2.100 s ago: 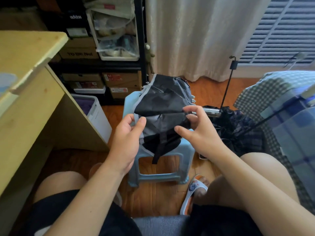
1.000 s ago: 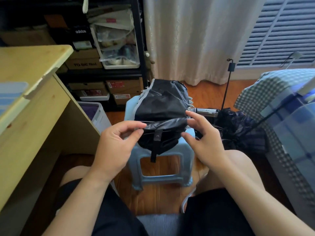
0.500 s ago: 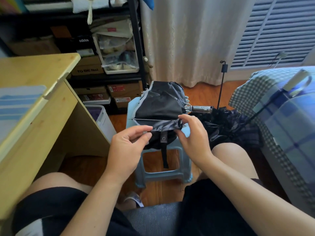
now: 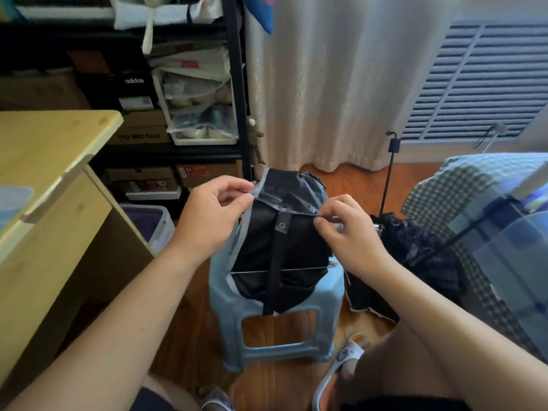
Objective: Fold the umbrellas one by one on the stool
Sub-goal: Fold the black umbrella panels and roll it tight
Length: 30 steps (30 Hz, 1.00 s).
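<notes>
A collapsed black umbrella (image 4: pixel 281 247) with a pale grey edge lies on the light blue plastic stool (image 4: pixel 332 295). Its closing strap with a round snap runs down the middle of the canopy. My left hand (image 4: pixel 210 221) pinches the grey hem at the canopy's upper left. At the upper right, my right hand (image 4: pixel 347 229) pinches a fold of the same black fabric. A thin metal rib crosses the canopy lower down. A second dark plaid umbrella (image 4: pixel 415 256) lies on the floor to the right of the stool, its shaft standing up.
A wooden desk (image 4: pixel 50 185) stands at the left with a white bin (image 4: pixel 148 226) beside it. Black shelves with shoe boxes (image 4: pixel 142 179) are behind the stool. A checked bed cover (image 4: pixel 462 191) and a blue plaid bag fill the right. My slippered foot (image 4: pixel 347 357) rests by the stool.
Both hands moved from the canopy's near edge up to its far part, folding the fabric over. The strap with its snap now lies on top. The view tilted upward.
</notes>
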Available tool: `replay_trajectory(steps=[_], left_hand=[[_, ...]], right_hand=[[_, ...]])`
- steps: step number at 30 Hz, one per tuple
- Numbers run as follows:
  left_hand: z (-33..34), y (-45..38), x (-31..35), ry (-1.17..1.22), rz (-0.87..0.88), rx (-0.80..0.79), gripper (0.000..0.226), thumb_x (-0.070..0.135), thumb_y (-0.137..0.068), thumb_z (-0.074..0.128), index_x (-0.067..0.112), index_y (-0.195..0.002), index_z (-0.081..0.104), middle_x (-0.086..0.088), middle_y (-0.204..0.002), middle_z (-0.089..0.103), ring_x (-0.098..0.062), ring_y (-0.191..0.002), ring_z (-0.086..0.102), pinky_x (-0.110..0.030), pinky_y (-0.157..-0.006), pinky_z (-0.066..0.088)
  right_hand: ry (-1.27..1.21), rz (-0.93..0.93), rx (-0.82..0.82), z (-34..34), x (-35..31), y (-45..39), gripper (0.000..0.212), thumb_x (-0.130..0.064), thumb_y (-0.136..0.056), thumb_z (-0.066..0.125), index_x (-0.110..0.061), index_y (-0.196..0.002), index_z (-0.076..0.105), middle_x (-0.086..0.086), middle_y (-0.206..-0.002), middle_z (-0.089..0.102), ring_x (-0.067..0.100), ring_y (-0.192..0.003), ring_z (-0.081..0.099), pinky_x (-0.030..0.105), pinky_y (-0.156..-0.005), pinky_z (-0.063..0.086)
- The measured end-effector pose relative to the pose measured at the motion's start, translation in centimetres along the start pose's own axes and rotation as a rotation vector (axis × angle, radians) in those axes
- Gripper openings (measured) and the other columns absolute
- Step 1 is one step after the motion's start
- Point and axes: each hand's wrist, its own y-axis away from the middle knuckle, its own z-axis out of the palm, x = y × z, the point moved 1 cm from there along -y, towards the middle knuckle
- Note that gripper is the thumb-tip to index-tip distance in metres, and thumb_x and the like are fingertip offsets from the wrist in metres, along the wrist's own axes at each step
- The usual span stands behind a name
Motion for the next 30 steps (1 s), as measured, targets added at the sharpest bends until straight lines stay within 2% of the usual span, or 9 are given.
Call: replay_trajectory(steps=[2, 4, 8, 11, 16, 18, 21, 25, 30], left_hand=[[1.0, -2.6, -1.2, 0.070, -0.085, -0.019, 0.017, 0.014, -0.094, 0.072, 0.027, -0.105, 0.073, 0.003, -0.093, 0.078, -0.012, -0.095, 0.073, -0.034, -0.093, 0.058], [2.1, -4.4, -2.8, 0.162, -0.206, -0.094, 0.020, 0.020, -0.095, 0.072, 0.030, -0.113, 0.070, 0.000, -0.096, 0.079, -0.018, -0.098, 0.073, -0.044, -0.098, 0.055], [3.4, -6.1, -5.7, 0.001, -0.310, -0.198, 0.020, 0.021, -0.093, 0.075, 0.030, -0.110, 0.071, 0.004, -0.075, 0.072, -0.010, -0.076, 0.066, -0.034, -0.082, 0.052], [3.5, -7.3, -5.8, -0.077, -0.305, -0.199, 0.009, 0.020, -0.092, 0.075, 0.028, -0.093, 0.076, -0.002, -0.080, 0.070, -0.013, -0.075, 0.063, -0.028, -0.070, 0.047], [3.3, -7.6, -4.3, -0.156, -0.245, -0.196, 0.006, 0.022, -0.093, 0.073, 0.027, -0.091, 0.074, -0.003, -0.079, 0.069, -0.009, -0.069, 0.058, -0.022, -0.065, 0.046], [3.1, -7.0, -4.2, -0.172, -0.235, -0.179, 0.006, 0.022, -0.093, 0.073, 0.027, -0.089, 0.074, -0.005, -0.083, 0.072, -0.011, -0.073, 0.062, -0.023, -0.069, 0.048], [2.7, -6.0, -4.2, -0.153, -0.228, -0.166, 0.007, 0.021, -0.092, 0.073, 0.027, -0.088, 0.074, -0.007, -0.083, 0.072, -0.014, -0.075, 0.063, -0.032, -0.074, 0.050], [2.1, -5.1, -3.6, -0.114, -0.196, -0.134, 0.007, 0.022, -0.093, 0.073, 0.028, -0.091, 0.074, 0.005, -0.080, 0.072, 0.001, -0.072, 0.062, -0.025, -0.072, 0.048], [1.9, -4.2, -3.1, -0.091, -0.189, -0.122, 0.008, 0.021, -0.094, 0.072, 0.028, -0.090, 0.074, 0.001, -0.083, 0.073, -0.001, -0.075, 0.064, -0.025, -0.072, 0.048]], right_hand=[[0.029, 0.098, -0.044, 0.0, 0.7, -2.9, 0.012, -0.019, -0.099, 0.066, -0.024, -0.088, 0.065, -0.008, -0.091, 0.065, 0.007, -0.086, 0.061, 0.027, -0.076, 0.049], [0.029, 0.146, -0.053, 0.4, 1.8, -4.9, 0.014, -0.020, -0.098, 0.067, -0.029, -0.087, 0.064, -0.009, -0.083, 0.066, 0.007, -0.077, 0.059, 0.025, -0.070, 0.046], [-0.025, 0.219, -0.084, 1.5, 4.0, -5.6, 0.004, -0.020, -0.095, 0.073, -0.024, -0.095, 0.074, -0.006, -0.077, 0.067, 0.001, -0.068, 0.057, 0.019, -0.067, 0.046], [-0.084, 0.235, -0.110, 1.4, 4.4, -5.9, 0.009, -0.016, -0.092, 0.076, -0.022, -0.098, 0.075, -0.009, -0.075, 0.064, -0.001, -0.063, 0.054, 0.014, -0.064, 0.045], [-0.238, 0.319, -0.082, -0.2, 4.1, -5.9, 0.020, -0.016, -0.087, 0.082, -0.023, -0.101, 0.069, -0.008, -0.079, 0.060, 0.005, -0.067, 0.055, 0.021, -0.067, 0.048], [-0.156, 0.334, -0.050, -0.6, 4.0, -4.9, 0.022, -0.021, -0.085, 0.084, -0.021, -0.091, 0.063, -0.009, -0.073, 0.057, 0.005, -0.062, 0.051, 0.019, -0.062, 0.045], [-0.034, 0.358, -0.129, -0.2, 3.6, -2.3, 0.022, -0.028, -0.083, 0.084, -0.023, -0.082, 0.063, -0.005, -0.072, 0.065, 0.003, -0.061, 0.053, 0.018, -0.060, 0.045], [0.026, 0.433, -0.124, 0.2, 3.4, -0.1, 0.017, -0.032, -0.086, 0.082, -0.030, -0.090, 0.066, -0.009, -0.082, 0.070, 0.001, -0.070, 0.061, 0.021, -0.068, 0.050], [-0.025, 0.419, -0.080, 0.5, 2.8, -0.2, 0.019, -0.031, -0.087, 0.081, -0.031, -0.096, 0.064, -0.008, -0.087, 0.067, 0.001, -0.074, 0.059, 0.011, -0.064, 0.045]])
